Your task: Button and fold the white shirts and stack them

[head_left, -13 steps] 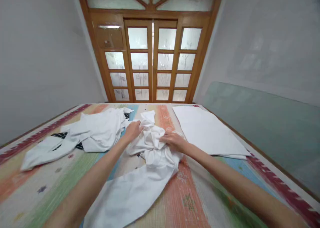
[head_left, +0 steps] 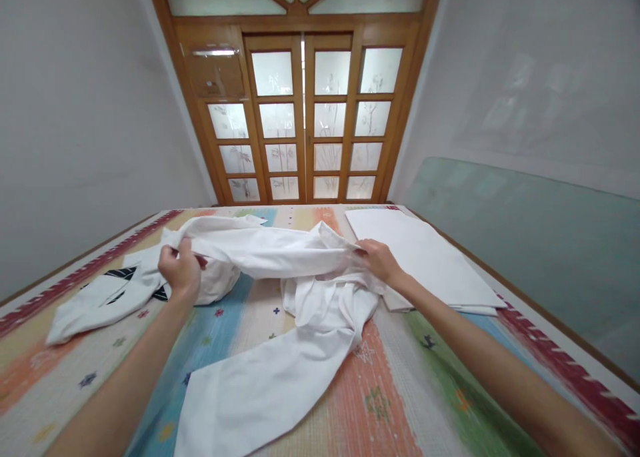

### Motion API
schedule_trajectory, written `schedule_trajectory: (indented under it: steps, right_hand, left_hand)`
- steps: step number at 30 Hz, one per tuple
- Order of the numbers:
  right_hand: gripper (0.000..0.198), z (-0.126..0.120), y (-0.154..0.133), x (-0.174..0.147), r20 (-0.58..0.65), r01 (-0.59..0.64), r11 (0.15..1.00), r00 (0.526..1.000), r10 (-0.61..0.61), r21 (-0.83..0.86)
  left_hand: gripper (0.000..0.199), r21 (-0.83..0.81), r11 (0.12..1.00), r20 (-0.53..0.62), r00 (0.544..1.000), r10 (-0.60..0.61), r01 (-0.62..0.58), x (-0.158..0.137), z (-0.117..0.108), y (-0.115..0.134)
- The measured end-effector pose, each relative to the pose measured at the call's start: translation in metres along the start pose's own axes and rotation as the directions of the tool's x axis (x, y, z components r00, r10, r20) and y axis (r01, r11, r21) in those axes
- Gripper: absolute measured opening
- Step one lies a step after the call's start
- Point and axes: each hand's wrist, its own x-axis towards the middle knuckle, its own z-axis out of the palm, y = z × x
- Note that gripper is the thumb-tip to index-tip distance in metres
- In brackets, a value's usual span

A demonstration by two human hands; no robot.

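Observation:
A white garment (head_left: 280,370) is partly raised off the bed, stretched sideways between my two hands. My left hand (head_left: 181,268) is closed on the left end of the raised part, above another white garment. At the other end, my right hand (head_left: 379,259) pinches the cloth close to the folded white stack. Below the stretched part, the garment is bunched up. A long, flat sleeve or leg runs from there toward me; I cannot tell which. The raised cloth hides part of the other garment.
Left on the striped bedspread (head_left: 210,350) lies the other white garment (head_left: 95,307), with a black patterned piece. A folded white stack (head_left: 425,260) rests on the right. Beyond the bed are wooden doors (head_left: 303,120); a pale green panel (head_left: 525,243) lines the right wall.
My left hand has moved left and my right hand a little right. Between them, a bunched section of the garment has been lifted and drawn out wide.

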Motion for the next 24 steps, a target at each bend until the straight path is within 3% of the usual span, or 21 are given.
schedule_trajectory:
  steps: [2, 5, 9, 14, 18, 22, 24]
  right_hand:
    - [0.022, -0.004, 0.008, 0.016, -0.008, -0.092, 0.996, 0.996, 0.092, 0.013]
    - [0.019, -0.007, 0.011, 0.037, 0.037, -0.17, 0.983, 0.985, 0.168, 0.063]
    - [0.019, -0.005, 0.007, 0.057, 0.026, -0.163, 0.95, 0.986, 0.162, 0.267]
    - [0.02, -0.005, -0.016, 0.074, -0.118, -0.043, 0.872, 0.986, 0.115, 0.488]
    - [0.022, -0.014, -0.046, 0.083, -0.222, 0.112, 0.806, 0.975, 0.024, 0.581]
    - [0.03, -0.025, -0.074, 0.083, -0.311, 0.209, 0.82, 0.95, -0.04, 0.533]
    - [0.036, -0.029, -0.083, 0.079, -0.326, 0.218, 0.862, 0.943, -0.065, 0.458]
  left_hand:
    - [0.026, 0.003, 0.997, -0.039, 0.997, -0.072, 0.072, -0.01, -0.019, -0.012]
    - [0.027, 0.097, 0.994, -0.075, 0.996, 0.054, -0.047, -0.027, -0.041, -0.027]
    - [0.028, 0.193, 0.962, -0.107, 0.97, 0.217, -0.194, -0.028, -0.054, -0.041]
    - [0.014, 0.268, 0.808, 0.033, 0.844, 0.536, -0.524, -0.024, -0.038, -0.029]
    - [0.02, 0.174, 0.668, 0.282, 0.687, 0.67, -0.724, -0.033, -0.004, -0.002]
    - [0.068, -0.11, 0.559, 0.636, 0.374, 0.675, -0.822, -0.038, 0.037, 0.013]
    - [0.079, -0.171, 0.543, 0.757, 0.243, 0.606, -0.822, -0.038, 0.057, 0.015]
